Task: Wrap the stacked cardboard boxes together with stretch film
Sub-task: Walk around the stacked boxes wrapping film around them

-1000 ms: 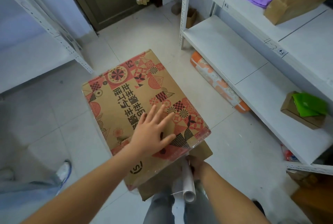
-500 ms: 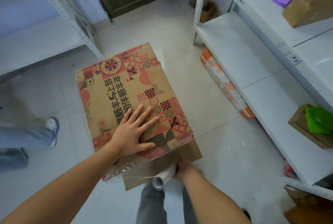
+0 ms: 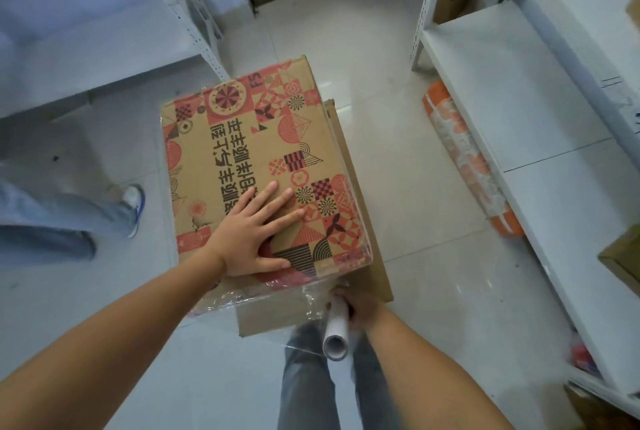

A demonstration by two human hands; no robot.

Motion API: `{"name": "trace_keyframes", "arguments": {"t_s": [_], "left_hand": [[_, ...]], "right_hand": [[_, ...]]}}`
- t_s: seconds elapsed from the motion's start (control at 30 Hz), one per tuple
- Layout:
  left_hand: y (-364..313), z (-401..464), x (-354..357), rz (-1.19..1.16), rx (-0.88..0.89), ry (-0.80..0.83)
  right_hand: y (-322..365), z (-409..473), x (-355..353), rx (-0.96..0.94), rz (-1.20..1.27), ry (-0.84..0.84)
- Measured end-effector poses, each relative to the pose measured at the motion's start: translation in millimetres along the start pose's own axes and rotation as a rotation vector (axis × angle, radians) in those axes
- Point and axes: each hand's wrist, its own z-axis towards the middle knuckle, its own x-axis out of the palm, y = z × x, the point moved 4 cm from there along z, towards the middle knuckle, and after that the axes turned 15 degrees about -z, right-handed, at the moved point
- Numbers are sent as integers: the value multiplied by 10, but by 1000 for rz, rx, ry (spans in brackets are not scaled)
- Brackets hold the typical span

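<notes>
Stacked cardboard boxes stand on the tiled floor (image 3: 398, 170) between two white shelving units: a patterned top box (image 3: 249, 152) printed in red and black sits on a plain brown lower box (image 3: 363, 277), whose edges jut out on the right and near sides. Clear stretch film (image 3: 263, 294) clings around the near side of the stack, wrinkled at the corner. The left hand (image 3: 254, 232) lies flat on the top box's near half, fingers straight and spread, pressing down. The right hand (image 3: 360, 306) is curled around a roll of stretch film (image 3: 336, 329) just off the stack's near right corner, the white core end pointing toward the camera. Left of the stack, another person's leg (image 3: 69, 218) and sneaker (image 3: 135, 201) stand on the floor. An orange patterned bundle (image 3: 471, 159) lies along the right shelving unit (image 3: 519, 111).
</notes>
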Motion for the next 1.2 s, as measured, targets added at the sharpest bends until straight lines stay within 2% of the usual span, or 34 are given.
{"name": "trace_keyframes", "arguments": {"t_s": [0.27, 0.4, 0.5, 0.57, 0.67, 0.77, 0.9, 1.0, 1.1, 1.2], "left_hand": [[4, 22, 35, -1, -8, 0], [5, 32, 33, -3, -5, -1], [8, 46, 25, -2, 0, -4], [5, 40, 15, -2, 4, -4], [-9, 28, 4, -2, 15, -18], [-16, 23, -8, -13, 4, -8], [6, 5, -16, -23, 5, -20], [-2, -4, -14, -30, 7, -19], [-12, 5, -15, -30, 2, -12], [-3, 2, -18, -28, -3, -6]], "right_hand": [[-18, 74, -239, 45, -102, -86], [80, -35, -341, 40, 1, -94], [228, -272, -273, 65, 91, -31], [323, -402, -204, 8, 21, -59], [336, -400, -184, 24, -47, -46], [412, -321, -289, 86, -230, -178], [439, -397, -237, 124, -448, -243], [453, -512, -228, 81, -390, -221], [548, -497, -387, -12, -343, -338], [530, -476, -432, -23, -349, -370]]}}
